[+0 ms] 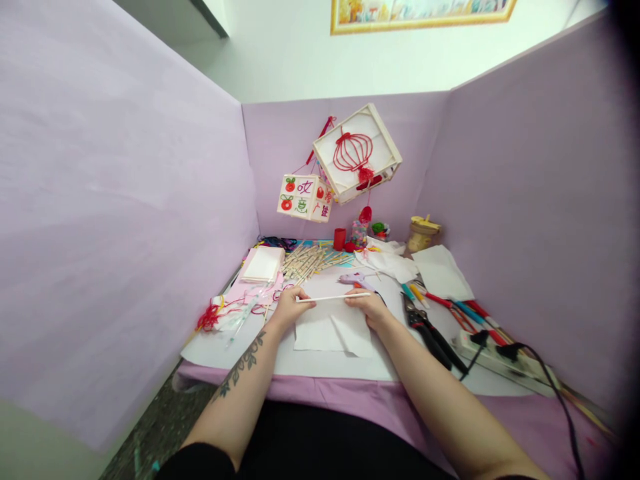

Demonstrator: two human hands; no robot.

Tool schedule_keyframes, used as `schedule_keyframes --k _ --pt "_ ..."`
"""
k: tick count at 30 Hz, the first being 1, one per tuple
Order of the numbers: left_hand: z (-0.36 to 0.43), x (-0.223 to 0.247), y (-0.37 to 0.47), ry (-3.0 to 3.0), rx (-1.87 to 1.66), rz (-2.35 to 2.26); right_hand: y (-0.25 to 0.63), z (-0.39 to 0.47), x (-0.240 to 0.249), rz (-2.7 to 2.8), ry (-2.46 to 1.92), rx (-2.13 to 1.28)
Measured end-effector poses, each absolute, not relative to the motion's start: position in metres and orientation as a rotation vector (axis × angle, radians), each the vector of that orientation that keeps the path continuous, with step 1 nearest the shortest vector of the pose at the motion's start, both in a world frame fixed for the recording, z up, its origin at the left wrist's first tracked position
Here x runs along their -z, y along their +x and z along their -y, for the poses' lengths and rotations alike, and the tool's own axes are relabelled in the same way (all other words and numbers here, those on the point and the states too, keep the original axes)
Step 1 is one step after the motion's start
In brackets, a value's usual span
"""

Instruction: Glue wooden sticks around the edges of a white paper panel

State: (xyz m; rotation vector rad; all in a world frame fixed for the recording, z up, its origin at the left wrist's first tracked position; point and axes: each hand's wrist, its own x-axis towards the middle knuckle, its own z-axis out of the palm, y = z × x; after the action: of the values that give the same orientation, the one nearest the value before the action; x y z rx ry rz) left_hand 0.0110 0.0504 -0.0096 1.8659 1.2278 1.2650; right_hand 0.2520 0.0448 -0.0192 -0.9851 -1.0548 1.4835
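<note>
A thin white stick (333,297) spans level between my two hands above the table. My left hand (291,305) pinches its left end between thumb and fingers. At the other end, my right hand (369,305) grips it the same way. Below the stick lies a white paper sheet (320,333) with a creased or cut flap on its right part. Just behind my right hand rests a pale purple glue gun (353,279), partly hidden by the fingers.
Bamboo sticks (307,261) are heaped behind my left hand. Black-handled pruners (430,333) and a power strip (505,360) lie at the right. Red yarn (209,317) sits far left. Two decorated lanterns (357,153) (304,198) hang at the back. A lidded cup (423,235) stands back right.
</note>
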Motion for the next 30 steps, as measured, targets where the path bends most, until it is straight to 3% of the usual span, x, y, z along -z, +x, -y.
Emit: schedule_keyframes --k 7,17,25,30 --pt "-0.049 0.007 0.013 2.165 -1.231 -1.066 0.252 -0.046 0.020 1.042 -0.967 -1.463" --pt "-0.046 -0.004 0.005 1.942 -1.153 -1.151 0.256 -0.056 0.026 1.082 -0.934 -1.356" --pt "-0.051 -0.006 -0.001 1.860 -1.055 -1.183 0.272 -0.058 0.021 1.378 -1.071 -1.069" --pt "-0.055 -0.007 -0.008 1.815 -1.024 -1.170 0.283 -0.056 0.013 1.621 -1.046 -1.102"
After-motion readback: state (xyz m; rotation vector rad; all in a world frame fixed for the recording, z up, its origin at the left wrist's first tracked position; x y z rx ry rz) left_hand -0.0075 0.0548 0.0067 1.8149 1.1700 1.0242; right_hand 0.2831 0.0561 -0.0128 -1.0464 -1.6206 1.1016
